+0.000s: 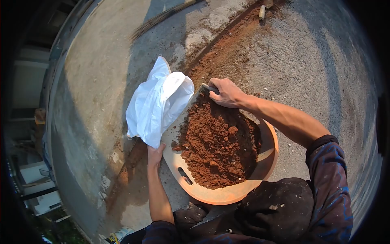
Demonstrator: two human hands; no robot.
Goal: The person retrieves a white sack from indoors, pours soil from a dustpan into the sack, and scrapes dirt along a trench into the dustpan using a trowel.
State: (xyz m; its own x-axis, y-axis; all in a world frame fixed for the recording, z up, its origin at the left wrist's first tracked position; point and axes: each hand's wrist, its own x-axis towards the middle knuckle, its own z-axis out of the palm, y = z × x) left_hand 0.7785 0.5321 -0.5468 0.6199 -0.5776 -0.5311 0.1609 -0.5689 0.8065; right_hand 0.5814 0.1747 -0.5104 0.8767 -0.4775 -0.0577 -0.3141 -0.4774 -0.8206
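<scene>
The soil [217, 142] is rusty red-brown; the pan [213, 196] around it is pale orange, brighter along its near and right rim; the sack [150, 105] on the left is white with a faint bluish tint. The ground [292, 65] is speckled grey on the right, smoother grey-beige on the left; the sleeve [333, 191] at the near right is dark maroon, streaked with blue.
</scene>
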